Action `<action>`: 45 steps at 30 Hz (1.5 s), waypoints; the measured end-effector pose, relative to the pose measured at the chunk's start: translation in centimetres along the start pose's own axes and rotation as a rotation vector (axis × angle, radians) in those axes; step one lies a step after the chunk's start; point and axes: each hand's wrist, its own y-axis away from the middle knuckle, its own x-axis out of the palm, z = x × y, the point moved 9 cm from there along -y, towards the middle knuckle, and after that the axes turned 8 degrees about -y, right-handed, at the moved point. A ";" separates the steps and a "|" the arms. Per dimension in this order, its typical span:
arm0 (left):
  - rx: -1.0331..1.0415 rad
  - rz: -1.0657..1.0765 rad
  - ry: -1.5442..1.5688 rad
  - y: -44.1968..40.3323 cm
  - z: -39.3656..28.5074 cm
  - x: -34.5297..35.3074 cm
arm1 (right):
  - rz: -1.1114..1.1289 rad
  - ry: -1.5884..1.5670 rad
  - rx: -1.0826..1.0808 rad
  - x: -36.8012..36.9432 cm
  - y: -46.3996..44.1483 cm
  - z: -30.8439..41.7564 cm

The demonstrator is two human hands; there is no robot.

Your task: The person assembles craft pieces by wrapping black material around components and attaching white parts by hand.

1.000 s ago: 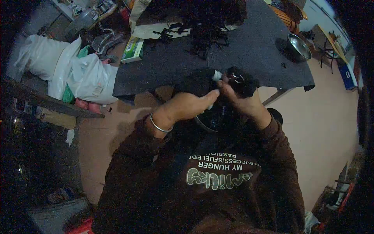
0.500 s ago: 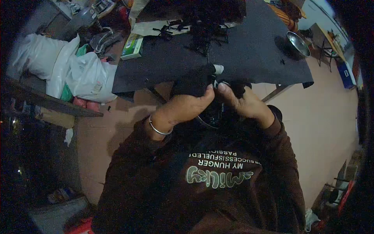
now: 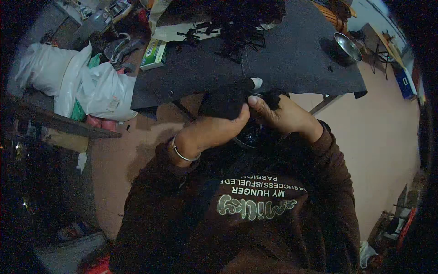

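My left hand [image 3: 216, 130], with a metal bangle at its wrist, is closed in front of my chest at the table's near edge. Its thumb presses against dark material [image 3: 223, 102] that covers or hides the fingers. From the other side my right hand [image 3: 289, 114] comes in closed, its thumb bent close to the left thumb. Between the two thumbs is something small and dark that I cannot make out. A white tip [image 3: 257, 83] sticks out just beyond the hands; whether it is a wrapped fingertip or a separate piece is unclear.
Several short black pieces [image 3: 244, 43] lie on the dark-covered table [image 3: 292, 64], beside a large black heap at the back. A green and white box [image 3: 153, 55] stands at the left, a metal bowl [image 3: 347, 47] at the right. White plastic bags [image 3: 107, 89] fill the left shelf.
The small light-coloured thing between my thumbs no longer shows. My right thumb has shifted slightly left, nearer the left one. The view has moved a little.
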 end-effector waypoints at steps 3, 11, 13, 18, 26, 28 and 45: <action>0.066 0.112 -0.256 0.2 -1.0 0.7 | -0.037 -0.134 -0.182 0.3 0.0 1.4; -0.002 0.405 -0.309 2.4 0.8 5.0 | -0.144 -0.236 -0.024 2.3 0.1 -1.6; -0.079 0.436 -0.220 2.3 1.3 5.1 | -0.131 -0.375 -0.046 2.3 -0.4 -1.6; -0.618 0.349 0.518 2.3 4.1 1.9 | -0.129 -0.402 -0.084 1.0 0.6 -0.1; -0.461 0.350 0.360 2.3 3.3 2.7 | 0.045 -0.249 -0.006 2.3 0.5 -1.0; -0.422 0.347 0.303 2.3 3.2 2.7 | 0.069 -0.277 0.031 2.5 0.4 -0.9; -0.021 0.266 -0.248 2.8 0.1 2.6 | -0.072 -0.405 -0.097 4.4 -0.4 -1.8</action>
